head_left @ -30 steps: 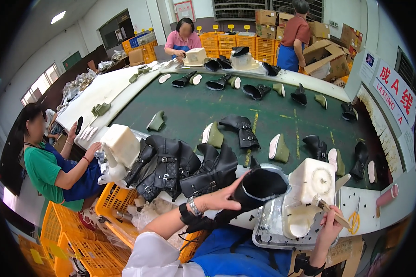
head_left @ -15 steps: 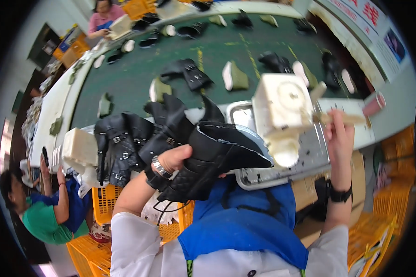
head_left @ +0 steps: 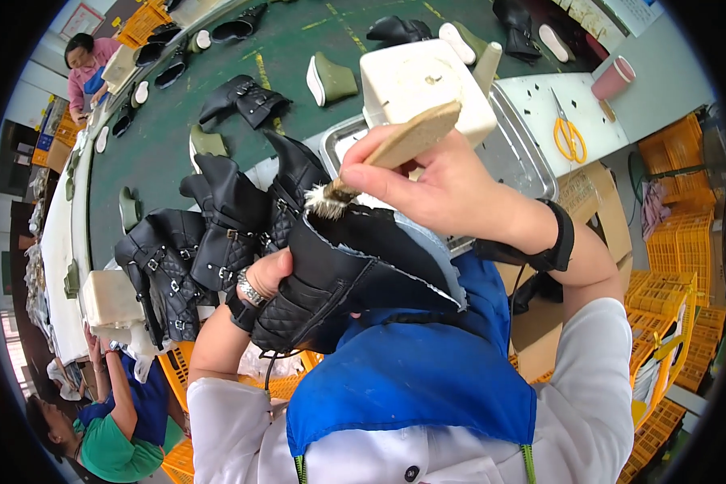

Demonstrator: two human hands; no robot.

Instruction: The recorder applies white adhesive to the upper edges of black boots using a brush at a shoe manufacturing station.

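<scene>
Right hand (head_left: 448, 181) and brush (head_left: 415, 135), from white container (head_left: 415, 77) to black boot (head_left: 323, 278).

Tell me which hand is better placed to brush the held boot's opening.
Likely the right hand: it holds the wooden-handled brush, bristles near the opening, while the left hand grips the black boot.

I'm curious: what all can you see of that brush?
The brush has a flat, pale handle, apparently wooden, broad and rounded at its upper end, and whitish bristles below a darker neck. The right hand grips it between thumb and fingers. It slants down to the left, bristles at the rim of the held black boot; whether they touch is unclear.
</scene>
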